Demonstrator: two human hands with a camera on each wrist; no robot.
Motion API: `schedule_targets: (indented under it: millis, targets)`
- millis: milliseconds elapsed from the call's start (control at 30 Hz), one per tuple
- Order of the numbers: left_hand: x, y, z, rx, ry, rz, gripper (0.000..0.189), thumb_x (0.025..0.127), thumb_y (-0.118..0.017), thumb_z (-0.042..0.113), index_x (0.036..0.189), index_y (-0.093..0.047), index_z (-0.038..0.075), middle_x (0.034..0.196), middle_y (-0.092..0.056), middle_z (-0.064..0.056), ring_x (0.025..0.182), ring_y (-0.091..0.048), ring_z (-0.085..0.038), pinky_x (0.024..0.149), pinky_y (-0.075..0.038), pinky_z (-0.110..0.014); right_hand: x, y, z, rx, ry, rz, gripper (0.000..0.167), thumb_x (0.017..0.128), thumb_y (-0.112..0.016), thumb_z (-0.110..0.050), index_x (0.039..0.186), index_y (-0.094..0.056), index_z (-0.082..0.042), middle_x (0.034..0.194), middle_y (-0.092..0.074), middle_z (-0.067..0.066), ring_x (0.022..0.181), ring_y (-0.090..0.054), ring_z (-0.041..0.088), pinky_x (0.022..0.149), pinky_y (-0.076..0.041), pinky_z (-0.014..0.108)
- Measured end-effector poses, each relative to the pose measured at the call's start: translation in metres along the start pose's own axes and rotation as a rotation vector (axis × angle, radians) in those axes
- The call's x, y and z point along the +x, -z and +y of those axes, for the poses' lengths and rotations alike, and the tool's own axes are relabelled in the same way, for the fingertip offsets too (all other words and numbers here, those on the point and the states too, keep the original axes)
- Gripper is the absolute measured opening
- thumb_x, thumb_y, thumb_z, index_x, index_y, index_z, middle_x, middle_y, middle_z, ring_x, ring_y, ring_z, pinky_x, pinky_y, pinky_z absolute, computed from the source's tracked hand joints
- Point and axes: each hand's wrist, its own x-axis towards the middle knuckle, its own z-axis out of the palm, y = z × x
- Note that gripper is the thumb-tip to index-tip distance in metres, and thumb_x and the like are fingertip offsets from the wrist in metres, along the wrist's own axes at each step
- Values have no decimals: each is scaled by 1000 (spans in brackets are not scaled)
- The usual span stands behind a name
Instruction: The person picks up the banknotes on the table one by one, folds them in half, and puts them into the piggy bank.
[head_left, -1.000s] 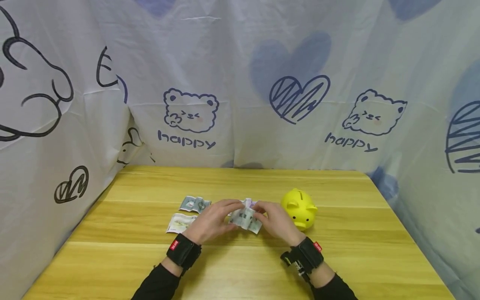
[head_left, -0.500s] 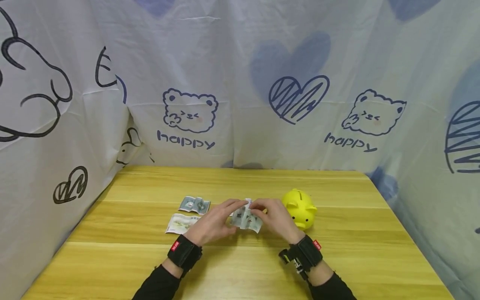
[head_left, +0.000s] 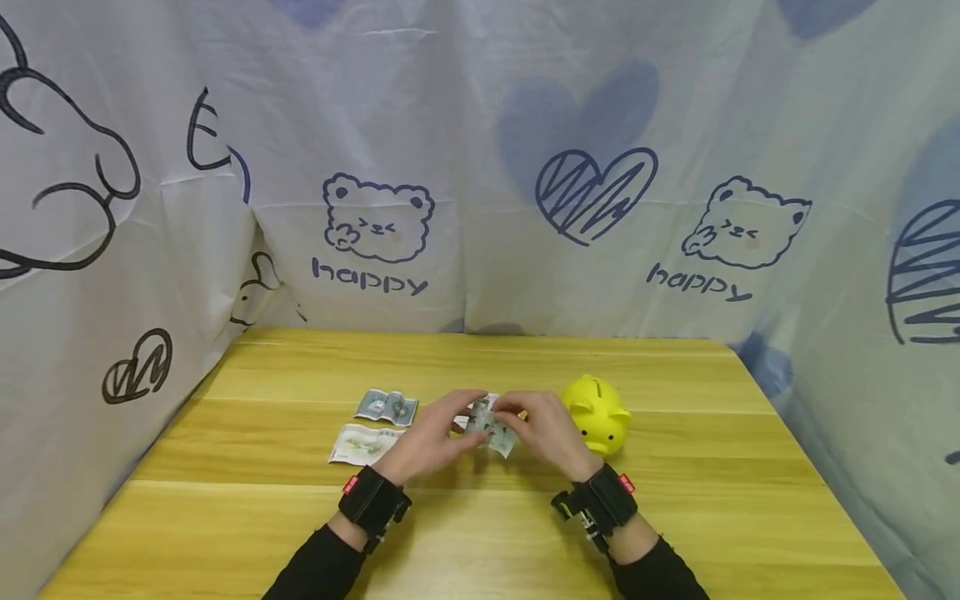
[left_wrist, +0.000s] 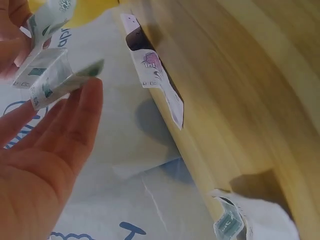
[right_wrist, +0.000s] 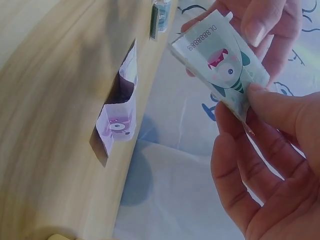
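Your right hand (head_left: 547, 432) pinched the green note (head_left: 491, 429) at one end, with the thumb on one side and the fingers behind. Your left hand (head_left: 429, 440) was only partly closed: its long fingers were nearly straight and their tips touched the other end. I couldn't tell if your left thumb pressed too. The note was up off the table (head_left: 495, 542), between your hands, likely so both could get at its folds. The purple note (left_wrist: 151, 70) lay on the table, bumpy because its creases kept it from going flat. The gray note (head_left: 386, 407) and the pale note (head_left: 363, 445) lay off to your left, perhaps to keep out of the way. The yellow piggy bank (head_left: 597, 417) stood just beside your right hand, slot up, probably so the slot was easy to reach.
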Motion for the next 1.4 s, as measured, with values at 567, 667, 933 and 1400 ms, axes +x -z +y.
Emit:
schedule_targets:
  millis: [567, 667, 933, 1400]
  targets:
    - [7, -3, -1, -72, 114, 22, 55, 93, -69, 24, 141, -51, 4, 136, -59, -15, 109, -66, -27, 87, -57, -38, 1, -3, -4, -84, 7, 46, 4, 89, -73, -16, 93, -74, -16, 93, -72, -3, 75, -62, 8, 63, -49, 20]
    - [5, -4, -2, -79, 91, 37, 52, 94, -68, 21, 140, -52, 3, 134, -60, -16, 107, -67, -27, 85, -58, -39, 1, -5, -4, -95, 44, 57, 4, 88, -73, -15, 92, -74, -14, 98, -72, -1, 84, -66, 12, 71, -54, 25]
    - [6, -8, 1, -42, 80, 38, 52, 94, -67, 21, 141, -51, 4, 133, -61, -15, 107, -67, -27, 83, -58, -37, 1, -7, -5, -81, 41, 59, 6, 88, -73, -14, 94, -74, -13, 105, -72, 3, 97, -68, 18, 82, -57, 34]
    - [6, -14, 3, -1, 79, 32, 46, 97, -62, 20, 139, -53, 4, 129, -64, -15, 109, -66, -24, 85, -58, -35, 0, -8, -5, -81, 24, 40, 4, 89, -73, -17, 92, -73, -14, 92, -73, -3, 76, -63, 6, 64, -49, 20]
